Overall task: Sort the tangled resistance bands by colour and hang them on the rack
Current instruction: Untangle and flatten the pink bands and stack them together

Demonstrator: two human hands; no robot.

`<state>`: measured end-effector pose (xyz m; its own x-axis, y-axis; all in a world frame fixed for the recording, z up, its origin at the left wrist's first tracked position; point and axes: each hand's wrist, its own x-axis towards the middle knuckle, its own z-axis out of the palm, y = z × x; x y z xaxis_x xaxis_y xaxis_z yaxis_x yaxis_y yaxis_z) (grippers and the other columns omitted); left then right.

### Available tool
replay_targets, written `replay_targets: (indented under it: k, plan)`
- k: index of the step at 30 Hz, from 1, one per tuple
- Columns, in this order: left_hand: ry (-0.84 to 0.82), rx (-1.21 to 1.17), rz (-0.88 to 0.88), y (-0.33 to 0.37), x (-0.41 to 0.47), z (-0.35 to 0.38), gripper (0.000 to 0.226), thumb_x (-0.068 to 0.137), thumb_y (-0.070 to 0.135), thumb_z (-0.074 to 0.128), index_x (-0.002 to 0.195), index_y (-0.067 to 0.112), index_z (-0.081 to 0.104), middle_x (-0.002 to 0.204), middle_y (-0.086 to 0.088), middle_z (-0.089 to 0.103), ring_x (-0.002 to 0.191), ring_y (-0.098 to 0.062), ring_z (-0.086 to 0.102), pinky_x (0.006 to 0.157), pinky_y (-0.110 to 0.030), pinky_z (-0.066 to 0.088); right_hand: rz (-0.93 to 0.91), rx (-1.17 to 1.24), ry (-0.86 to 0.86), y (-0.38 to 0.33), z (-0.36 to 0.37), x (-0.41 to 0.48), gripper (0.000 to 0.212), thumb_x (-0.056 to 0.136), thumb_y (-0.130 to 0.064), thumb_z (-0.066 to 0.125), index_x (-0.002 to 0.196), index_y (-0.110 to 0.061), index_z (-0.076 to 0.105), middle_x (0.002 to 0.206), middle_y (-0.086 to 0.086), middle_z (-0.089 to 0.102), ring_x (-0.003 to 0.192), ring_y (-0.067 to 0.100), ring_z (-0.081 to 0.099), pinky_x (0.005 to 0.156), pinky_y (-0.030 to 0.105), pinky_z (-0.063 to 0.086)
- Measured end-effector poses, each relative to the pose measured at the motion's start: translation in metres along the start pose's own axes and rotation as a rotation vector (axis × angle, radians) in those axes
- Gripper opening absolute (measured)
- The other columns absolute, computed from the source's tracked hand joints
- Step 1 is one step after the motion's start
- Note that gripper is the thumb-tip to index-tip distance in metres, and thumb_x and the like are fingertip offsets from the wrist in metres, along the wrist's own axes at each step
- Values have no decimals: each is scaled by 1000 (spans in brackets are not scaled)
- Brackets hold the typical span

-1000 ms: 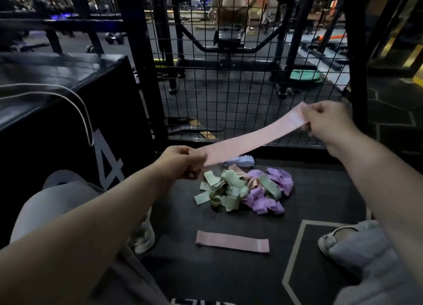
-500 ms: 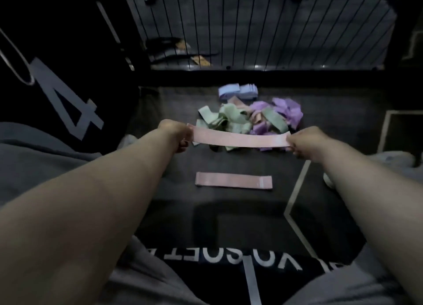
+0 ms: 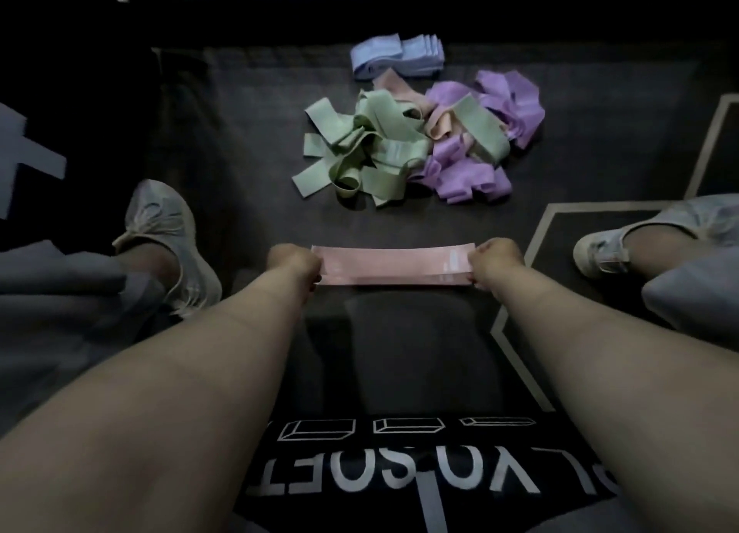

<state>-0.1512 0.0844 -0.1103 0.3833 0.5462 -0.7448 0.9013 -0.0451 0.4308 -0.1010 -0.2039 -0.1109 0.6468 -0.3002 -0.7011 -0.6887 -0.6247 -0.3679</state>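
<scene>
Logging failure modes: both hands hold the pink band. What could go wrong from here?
1. Pink band looks taut between left hand and right hand; one slipped grip could snap it away.
2. Pinkish strands sit woven under green and purple in the pile; pulling one may drag others.

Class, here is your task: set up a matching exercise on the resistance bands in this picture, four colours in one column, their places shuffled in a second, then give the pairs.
Column 1
1 pink band
2 blue bands
3 green bands
4 purple bands

Column 2
A mostly the left of the tangle
B held between left hand and right hand
C right of the tangle
D folded stack beyond the tangle

Pairs: 1-B, 2-D, 3-A, 4-C
</scene>
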Motion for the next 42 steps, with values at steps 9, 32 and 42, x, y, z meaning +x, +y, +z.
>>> replay_targets:
  k: [9, 32, 42]
  plan:
    - [37, 150, 36, -36, 50, 27, 16, 79, 22, 76, 70, 14, 66, 89, -10, 75, 87, -29, 73, 89, -44, 59, 46, -125, 97, 21, 17, 13, 20, 97, -17, 60, 113, -8, 67, 120, 13, 67, 112, 30, 61, 90, 28, 43]
    - [42, 1207, 812, -41, 33, 36, 41, 97, 29, 52, 137, 30, 43, 140, 0, 43, 127, -25, 41, 98, -40, 38, -553, -858, 23, 46, 40, 23, 58, 88, -13, 65, 140, -26, 42, 139, 3, 38, 127, 28, 41, 104, 40, 38]
    - [78, 609, 264, -37, 24, 36, 70, 88, 43, 61, 146, 13, 36, 147, -15, 35, 136, -36, 35, 111, -46, 34, 17, -166, 196, 40, 42, 16, 56, 93, -37, 63, 139, -11, 45, 142, 17, 42, 128, 36, 47, 107, 45, 41]
